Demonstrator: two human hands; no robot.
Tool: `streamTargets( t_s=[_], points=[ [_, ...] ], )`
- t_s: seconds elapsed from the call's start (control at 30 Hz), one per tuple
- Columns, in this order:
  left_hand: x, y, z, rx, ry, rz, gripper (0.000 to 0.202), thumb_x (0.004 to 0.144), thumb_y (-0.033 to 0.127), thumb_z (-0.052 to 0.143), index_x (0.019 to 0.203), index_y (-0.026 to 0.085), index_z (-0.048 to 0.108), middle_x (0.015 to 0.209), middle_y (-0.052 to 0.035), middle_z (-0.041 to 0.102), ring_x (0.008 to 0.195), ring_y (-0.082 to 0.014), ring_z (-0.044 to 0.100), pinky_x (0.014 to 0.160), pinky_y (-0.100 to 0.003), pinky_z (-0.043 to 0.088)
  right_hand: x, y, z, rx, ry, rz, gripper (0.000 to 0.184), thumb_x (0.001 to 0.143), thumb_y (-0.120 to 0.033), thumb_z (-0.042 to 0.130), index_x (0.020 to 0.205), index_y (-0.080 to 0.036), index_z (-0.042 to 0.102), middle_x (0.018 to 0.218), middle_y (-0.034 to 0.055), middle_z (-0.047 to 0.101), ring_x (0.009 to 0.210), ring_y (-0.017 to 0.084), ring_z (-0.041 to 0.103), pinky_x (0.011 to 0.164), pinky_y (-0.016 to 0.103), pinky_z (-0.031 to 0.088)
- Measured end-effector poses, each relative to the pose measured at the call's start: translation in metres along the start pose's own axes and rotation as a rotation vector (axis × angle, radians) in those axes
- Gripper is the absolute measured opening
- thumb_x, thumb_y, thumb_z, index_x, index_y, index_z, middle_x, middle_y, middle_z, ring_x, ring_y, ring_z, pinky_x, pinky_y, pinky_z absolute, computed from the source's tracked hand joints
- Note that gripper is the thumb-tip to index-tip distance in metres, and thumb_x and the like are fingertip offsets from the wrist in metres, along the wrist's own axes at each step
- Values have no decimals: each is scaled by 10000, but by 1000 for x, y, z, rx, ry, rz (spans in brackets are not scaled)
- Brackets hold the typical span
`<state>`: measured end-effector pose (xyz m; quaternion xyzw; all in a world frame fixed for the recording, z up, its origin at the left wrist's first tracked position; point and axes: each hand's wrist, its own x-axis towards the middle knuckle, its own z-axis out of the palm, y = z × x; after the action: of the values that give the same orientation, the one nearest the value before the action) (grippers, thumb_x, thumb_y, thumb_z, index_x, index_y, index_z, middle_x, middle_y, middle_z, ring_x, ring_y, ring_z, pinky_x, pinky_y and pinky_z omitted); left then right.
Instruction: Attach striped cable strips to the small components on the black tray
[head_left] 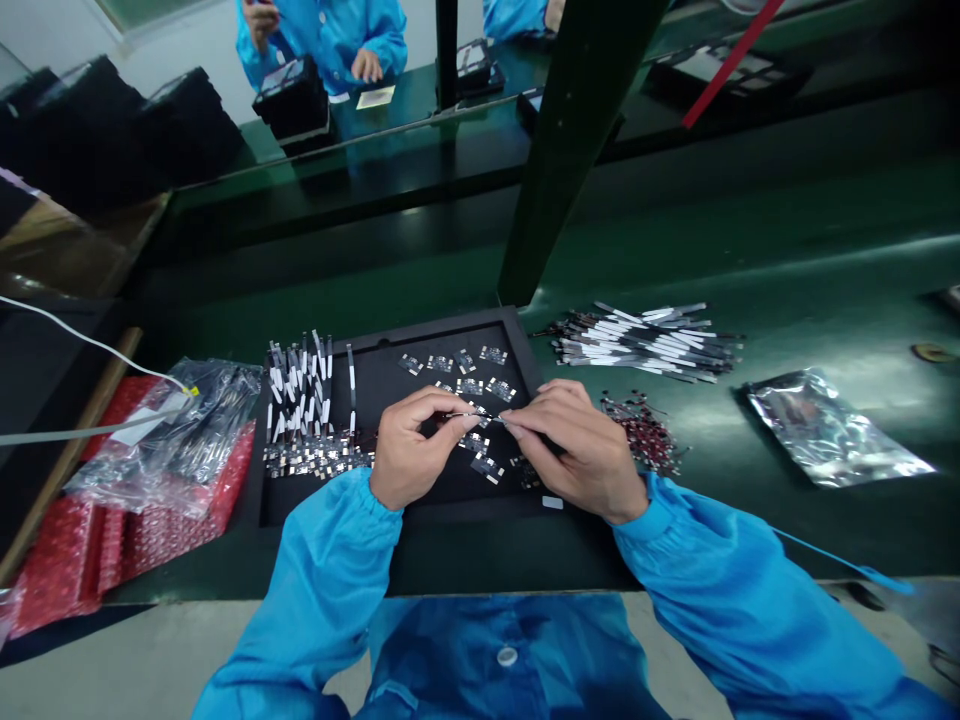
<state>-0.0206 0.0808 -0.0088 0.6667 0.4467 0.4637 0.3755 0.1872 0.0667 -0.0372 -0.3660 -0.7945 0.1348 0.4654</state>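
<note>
My left hand (412, 445) and my right hand (577, 450) meet over a black foam tray (519, 335), both closed in a pinch. Between their fingertips runs a thin dark strip (487, 416), which looks like a flex cable; its ends are partly hidden by the fingers. Beneath and behind the hands lie several small circuit boards (470, 387), spread loose on the tray. In the tray's left part, black-and-white flex cables (300, 390) are lined up close together, with small boards (307, 458) at their near ends. One such cable (352, 385) lies a little apart.
To the right are a pile of flex cables (645, 342), a heap of small red-and-black wired parts (641, 432) and a silver bag (832, 425). Clear plastic bags (180, 430) lie on red bubble wrap (150, 540) at left. A green post (551, 150) rises behind the tray. Co-workers sit opposite.
</note>
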Motion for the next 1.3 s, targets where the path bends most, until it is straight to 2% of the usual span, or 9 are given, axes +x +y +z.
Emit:
streamTargets(
  t_s=[0.43,0.7,0.8,0.97,1.1,1.17,1.23,1.3],
  points=[
    [1,3,-3,-3,-58,39,27,819,166,771,827,191,767,820,-37,746,762,-156,689,713,-277,544,1,0,0,12,1,-41,268,856,-33,648,1085,-171,671,815,64,697,770,197,615,847,455,527],
    [0,-1,-1,-40,-34,-67,54,831,229,767,846,181,747,820,-43,726,766,-165,666,685,-281,519,1,1,0,6,3,-38,263,865,-47,643,1086,-187,671,820,52,692,772,191,616,863,449,524],
    [1,-2,-1,-55,-38,-66,57,837,232,760,856,182,742,845,-48,724,796,-171,670,701,-283,522,2,1,0,-9,6,-36,254,868,-49,644,1083,-182,669,822,52,694,777,187,617,871,445,517],
    [0,-3,0,74,-38,-49,72,858,229,730,919,194,747,884,-49,718,809,-174,683,709,-285,542,6,2,-4,-174,10,-74,216,894,-54,621,1060,-181,673,849,47,721,803,183,629,927,460,472],
    [0,-3,2,228,-160,-21,85,865,223,713,931,208,765,867,-38,745,794,-178,692,724,-298,547,13,3,-13,-378,-29,-111,263,913,-51,593,1081,-233,680,952,20,749,902,196,647,1041,518,359],
    [0,-5,1,246,-144,-66,64,844,252,738,879,209,769,823,-29,754,742,-175,688,684,-296,542,17,4,-25,-451,39,-86,245,908,-119,643,1096,-270,688,1078,29,740,1018,228,645,1078,536,322],
    [2,-7,-1,167,-32,-165,107,810,294,775,867,203,764,772,-20,751,667,-163,676,612,-279,536,19,10,-44,-527,218,0,228,892,-204,690,1103,-291,697,1153,48,714,1098,262,628,1068,527,350],
    [5,-9,-3,18,108,-243,169,772,313,810,873,192,749,760,-15,747,630,-152,673,572,-262,542,15,21,-69,-575,390,144,193,904,-243,669,1090,-273,706,1115,68,710,1073,266,639,994,474,429]
  ],
)
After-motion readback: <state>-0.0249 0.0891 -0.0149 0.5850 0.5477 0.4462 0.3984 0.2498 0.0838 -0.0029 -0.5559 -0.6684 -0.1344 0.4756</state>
